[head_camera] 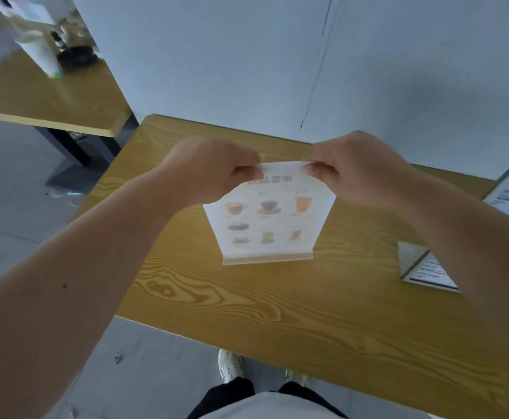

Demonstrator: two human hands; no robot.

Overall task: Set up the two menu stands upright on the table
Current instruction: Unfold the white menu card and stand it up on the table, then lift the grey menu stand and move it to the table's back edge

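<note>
My left hand (208, 170) and right hand (356, 167) pinch the top corners of the drinks menu stand (268, 219), upright mid-worktop (247, 313), base seemingly down (blurred). Next, let go gently, then raise the second menu stand (422, 267) lying flat at right.

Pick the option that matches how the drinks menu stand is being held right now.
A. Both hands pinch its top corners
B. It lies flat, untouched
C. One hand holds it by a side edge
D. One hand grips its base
A: the left hand and right hand each pinch a top corner of the drinks menu stand, whose clear base rests on the wooden table.
</note>
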